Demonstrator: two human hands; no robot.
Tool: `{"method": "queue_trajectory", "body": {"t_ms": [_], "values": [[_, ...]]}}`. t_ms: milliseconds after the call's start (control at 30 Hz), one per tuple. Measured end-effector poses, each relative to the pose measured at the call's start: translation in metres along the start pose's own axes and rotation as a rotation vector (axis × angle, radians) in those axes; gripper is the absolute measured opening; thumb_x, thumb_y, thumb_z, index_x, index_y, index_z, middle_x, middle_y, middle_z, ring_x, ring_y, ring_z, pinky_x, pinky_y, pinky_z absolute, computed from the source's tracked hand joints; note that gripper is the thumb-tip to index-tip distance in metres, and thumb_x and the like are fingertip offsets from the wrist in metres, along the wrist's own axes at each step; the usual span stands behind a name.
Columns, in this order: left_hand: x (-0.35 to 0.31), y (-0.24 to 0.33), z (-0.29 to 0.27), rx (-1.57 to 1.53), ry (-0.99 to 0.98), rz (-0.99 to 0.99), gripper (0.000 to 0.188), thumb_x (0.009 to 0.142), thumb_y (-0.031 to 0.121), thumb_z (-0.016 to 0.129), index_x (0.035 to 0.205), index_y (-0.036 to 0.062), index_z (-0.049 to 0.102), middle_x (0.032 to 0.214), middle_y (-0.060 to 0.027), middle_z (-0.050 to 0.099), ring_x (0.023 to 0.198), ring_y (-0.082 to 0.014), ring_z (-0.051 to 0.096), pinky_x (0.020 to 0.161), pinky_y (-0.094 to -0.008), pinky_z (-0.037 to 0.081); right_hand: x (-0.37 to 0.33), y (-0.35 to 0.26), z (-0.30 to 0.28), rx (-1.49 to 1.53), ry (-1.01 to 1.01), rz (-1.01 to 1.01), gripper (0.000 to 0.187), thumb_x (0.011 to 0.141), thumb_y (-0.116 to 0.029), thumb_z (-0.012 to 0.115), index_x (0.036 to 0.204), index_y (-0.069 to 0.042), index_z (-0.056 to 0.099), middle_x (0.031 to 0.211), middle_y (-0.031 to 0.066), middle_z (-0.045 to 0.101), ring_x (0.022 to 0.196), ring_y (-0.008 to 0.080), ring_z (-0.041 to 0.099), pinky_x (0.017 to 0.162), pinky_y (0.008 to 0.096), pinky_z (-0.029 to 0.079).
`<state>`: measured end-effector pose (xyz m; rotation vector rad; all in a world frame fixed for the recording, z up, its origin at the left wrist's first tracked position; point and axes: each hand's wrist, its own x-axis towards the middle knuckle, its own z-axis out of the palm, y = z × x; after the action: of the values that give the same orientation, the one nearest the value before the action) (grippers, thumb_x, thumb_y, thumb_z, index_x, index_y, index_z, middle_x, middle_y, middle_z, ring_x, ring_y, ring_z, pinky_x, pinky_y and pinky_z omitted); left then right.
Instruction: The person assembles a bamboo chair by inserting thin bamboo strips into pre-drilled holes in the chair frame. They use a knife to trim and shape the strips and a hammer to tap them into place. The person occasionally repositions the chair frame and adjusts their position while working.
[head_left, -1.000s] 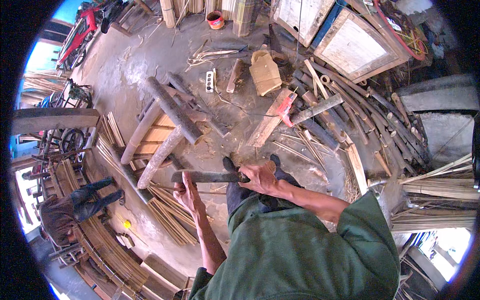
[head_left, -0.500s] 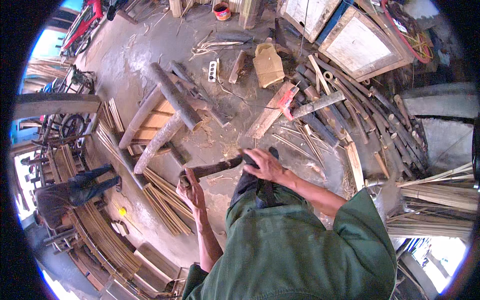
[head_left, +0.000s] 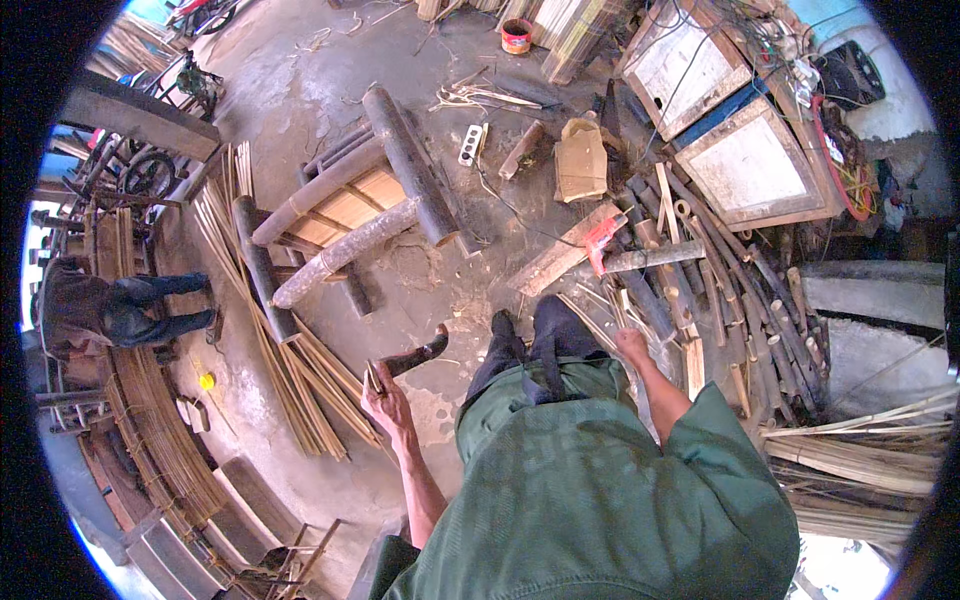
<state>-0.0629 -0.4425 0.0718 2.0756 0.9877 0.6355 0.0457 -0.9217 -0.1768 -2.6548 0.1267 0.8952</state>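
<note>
My left hand (head_left: 390,405) is closed around the near end of a dark, curved piece (head_left: 415,358) that looks like wood or bamboo. Its far end hooks upward over the floor, apart from my right hand. At my right side, beside my dark trousers, my right hand (head_left: 632,345) hangs with its fingers curled. A thin, pale shape shows at its fingertips, but I cannot make out what it holds. Ahead and left stands a frame (head_left: 350,240) of thick, dark poles around a tan panel.
A pile of bamboo poles (head_left: 770,310) lies at right, with a red power tool (head_left: 602,240) near a plank (head_left: 565,248). Long strips (head_left: 310,410) lie at left. A power strip (head_left: 470,145) and cardboard (head_left: 581,160) lie ahead. Another person (head_left: 130,310) stands far left.
My right hand has left the curved piece and dropped to my right side. My left hand still holds the piece. The view has shifted, so the frame appears further right.
</note>
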Motion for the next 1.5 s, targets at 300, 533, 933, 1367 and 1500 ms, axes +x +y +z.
{"method": "queue_trajectory", "body": {"t_ms": [300,533,933,1367,1500], "values": [[0.004,-0.048,0.008,0.149,-0.032,-0.058,0.029,0.095,0.022,0.054,0.084,-0.005,0.06,0.059,-0.0115,0.053,0.054,-0.014,0.039,0.049,-0.032,0.036,0.036,-0.081,-0.037,0.168,0.206,-0.415,0.028,0.087,-0.025,0.051,0.08,0.0,0.062,0.082,0.022,0.062,0.08,0.0386,0.062,0.067,0.0458,0.047],[0.02,-0.003,0.048,0.035,-0.147,0.056,0.021,0.091,0.017,0.058,0.081,-0.0011,0.059,0.067,-0.0163,0.054,0.056,-0.0299,0.051,0.052,-0.0378,0.039,0.125,-0.117,-0.109,-0.038,0.03,-0.393,0.033,0.086,-0.032,0.048,0.091,-0.003,0.064,0.086,0.0224,0.063,0.085,0.0362,0.064,0.074,0.0435,0.048],[0.115,0.155,0.229,0.182,-0.34,-0.059,0.01,0.087,0.012,0.061,0.082,0.0025,0.06,0.066,-0.015,0.052,0.057,-0.0323,0.053,0.053,-0.0407,0.041,0.325,-0.177,-0.182,-0.318,-0.126,-0.376,0.042,0.09,-0.043,0.045,0.098,-0.007,0.063,0.094,0.022,0.066,0.085,0.0402,0.064,0.075,0.0467,0.051],[0.306,0.22,0.439,0.006,-0.247,-0.183,0.034,0.095,0.025,0.055,0.11,-0.0046,0.062,0.089,-0.0132,0.067,0.073,-0.0187,0.055,0.068,-0.0322,0.046,0.337,-0.201,-0.274,-0.012,-0.231,-0.247,0.025,0.087,-0.027,0.053,0.097,-0.004,0.057,0.084,0.0201,0.063,0.082,0.0372,0.063,0.071,0.0491,0.05],[0.352,0.241,0.499,-0.07,-0.213,-0.177,0.031,0.094,0.024,0.056,0.102,-0.0053,0.064,0.074,-0.0092,0.064,0.065,-0.014,0.051,0.06,-0.0306,0.044,0.323,-0.22,-0.302,0.133,-0.271,-0.254,0.03,0.086,-0.034,0.056,0.108,-0.013,0.06,0.093,0.0173,0.066,0.086,0.0381,0.064,0.075,0.0502,0.05]]}}
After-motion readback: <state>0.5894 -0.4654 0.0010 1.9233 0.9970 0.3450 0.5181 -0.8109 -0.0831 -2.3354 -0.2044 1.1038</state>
